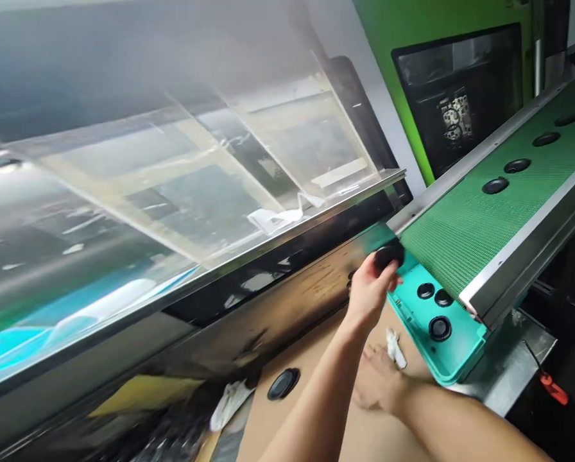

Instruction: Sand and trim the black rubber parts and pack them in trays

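Black round plastic disc (pixel 389 257) sits clamped in the curled fingers (pixel 382 277) of the left hand (pixel 370 292), just above a teal plastic tray (pixel 461 350) holding three more black discs (pixel 439 328). Right hand (pixel 377 380), blurred, lies flat and open on brown cardboard (pixel 362 430) near a white cloth (pixel 396 348). One black disc (pixel 284 384) lies left on the cardboard; five black discs (pixel 516 165) sit far right on a green mesh conveyor belt (pixel 461 237).

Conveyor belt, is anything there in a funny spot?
Yes, one black disc lies alone on the brown cardboard, apart from the three in the teal tray and those on the green mesh belt. It may have dropped. A white strip also dangles on the clear plastic guard.
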A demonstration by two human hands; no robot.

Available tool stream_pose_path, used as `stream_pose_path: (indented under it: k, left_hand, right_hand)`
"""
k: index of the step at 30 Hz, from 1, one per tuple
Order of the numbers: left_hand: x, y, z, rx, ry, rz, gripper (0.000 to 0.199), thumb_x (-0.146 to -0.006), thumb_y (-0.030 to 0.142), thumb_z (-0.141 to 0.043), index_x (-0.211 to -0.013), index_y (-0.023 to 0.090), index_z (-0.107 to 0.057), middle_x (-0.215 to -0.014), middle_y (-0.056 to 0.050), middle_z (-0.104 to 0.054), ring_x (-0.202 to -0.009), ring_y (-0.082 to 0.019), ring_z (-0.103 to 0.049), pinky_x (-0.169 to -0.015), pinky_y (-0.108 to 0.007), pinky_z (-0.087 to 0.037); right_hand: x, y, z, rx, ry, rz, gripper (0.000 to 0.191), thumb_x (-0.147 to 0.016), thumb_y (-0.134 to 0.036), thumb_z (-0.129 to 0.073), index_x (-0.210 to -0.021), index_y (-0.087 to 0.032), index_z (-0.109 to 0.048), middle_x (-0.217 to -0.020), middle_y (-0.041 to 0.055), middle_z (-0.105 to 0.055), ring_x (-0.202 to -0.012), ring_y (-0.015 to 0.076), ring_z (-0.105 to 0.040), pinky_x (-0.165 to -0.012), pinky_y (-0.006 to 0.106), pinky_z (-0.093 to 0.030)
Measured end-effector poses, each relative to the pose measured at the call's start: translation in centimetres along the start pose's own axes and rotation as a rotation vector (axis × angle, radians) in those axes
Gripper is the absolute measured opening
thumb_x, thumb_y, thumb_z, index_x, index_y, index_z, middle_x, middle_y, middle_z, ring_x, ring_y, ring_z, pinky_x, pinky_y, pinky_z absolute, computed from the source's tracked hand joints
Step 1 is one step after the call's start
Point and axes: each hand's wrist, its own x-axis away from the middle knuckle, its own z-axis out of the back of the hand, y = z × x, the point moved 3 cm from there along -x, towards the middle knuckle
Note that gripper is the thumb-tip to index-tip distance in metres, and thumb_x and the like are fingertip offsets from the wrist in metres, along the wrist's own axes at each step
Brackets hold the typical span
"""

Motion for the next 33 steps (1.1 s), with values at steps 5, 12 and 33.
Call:
stream_pose_path:
  k: [5, 12, 33]
  left_hand:
    - [10.9, -10.7, 12.8, 0.433, 0.444, 0.310, 0.035, -0.071, 0.036, -0.082, -0.093, 0.017, -0.063, -0.074, 0.002, -0.066, -0.050, -0.005, -0.049, -0.045, -0.016, -0.037]
    - [17.5, -17.9, 16.6, 0.784, 0.591, 0.415, 0.010, -0.086, 0.016, -0.064, -0.094, 0.012, -0.068, -0.098, -0.010, -0.076, -0.086, -0.018, -0.074, -0.080, -0.031, -0.060]
    - [15.7, -18.4, 14.2, 1.107, 0.383, 0.463, 0.039, -0.104, 0.034, -0.039, -0.112, 0.012, -0.070, -0.119, -0.015, -0.073, -0.123, -0.025, -0.065, -0.111, -0.042, -0.050]
  right_hand:
    - [0.6, 0.5, 1.3, 0.020, -0.086, -0.105, 0.029, -0.090, -0.030, -0.057, -0.111, -0.016, -0.070, -0.114, 0.0181, -0.066, -0.112, 0.0334, -0.057, -0.092, 0.049, -0.048]
    - [0.6, 0.0, 3.2, 0.007, 0.115, -0.121, 0.034, -0.099, -0.032, -0.050, -0.127, -0.023, -0.066, -0.126, 0.0118, -0.065, -0.115, 0.0283, -0.055, -0.100, 0.042, -0.042]
    - [-0.2, -3.5, 1.4, 0.172, 0.062, -0.095, 0.044, -0.105, -0.034, -0.039, -0.141, -0.026, -0.063, -0.146, 0.0080, -0.058, -0.112, 0.0297, -0.051, -0.096, 0.042, -0.042]
